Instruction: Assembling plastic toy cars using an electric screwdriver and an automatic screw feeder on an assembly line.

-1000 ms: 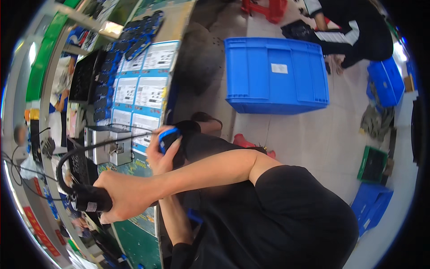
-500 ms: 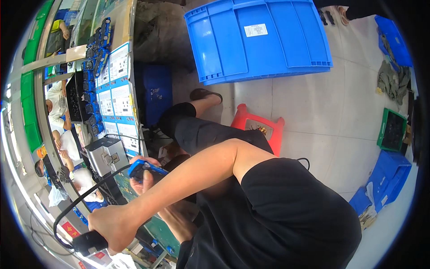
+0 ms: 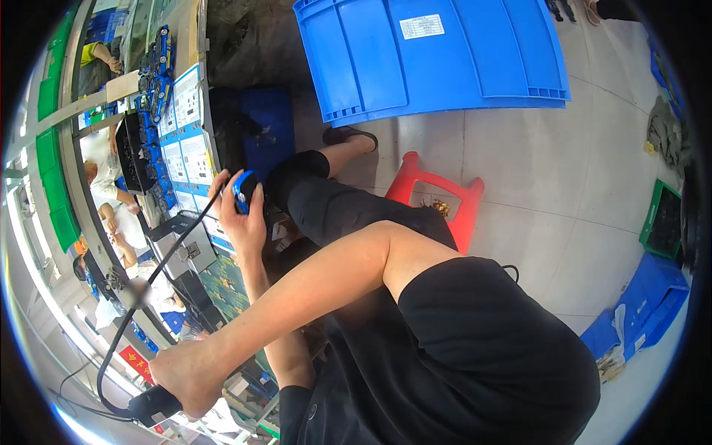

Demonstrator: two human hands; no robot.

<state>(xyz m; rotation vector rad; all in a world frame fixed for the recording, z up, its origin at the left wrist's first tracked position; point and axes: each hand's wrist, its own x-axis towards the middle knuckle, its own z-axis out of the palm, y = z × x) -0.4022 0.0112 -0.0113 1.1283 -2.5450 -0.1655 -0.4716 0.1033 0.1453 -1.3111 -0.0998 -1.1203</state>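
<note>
My left hand (image 3: 246,222) is closed round a small blue toy car (image 3: 242,192) with dark parts, gripping it between the thumb and fingers near the bench edge. Across the left arm lies my right forearm. At the lower left, my right hand (image 3: 187,378) is closed on a black cylindrical corded tool (image 3: 155,405); its working tip is hidden. From beside that tool a black cable (image 3: 122,330) loops upward and passes close to the fingers of my left hand. Several similar blue toy cars (image 3: 161,93) stand along the bench beyond the left hand.
Printed sheets (image 3: 185,159) cover part of the bench, beside a silver metal box (image 3: 185,254). A large blue crate (image 3: 437,55) stands at the top, with a red plastic stool (image 3: 466,211) below it. Other people sit across the bench. Blue bins (image 3: 641,304) line the right side.
My left hand has moved up and away from the right hand, turning the toy car. My right hand keeps nearly the same place. The whole view has shifted slightly.
</note>
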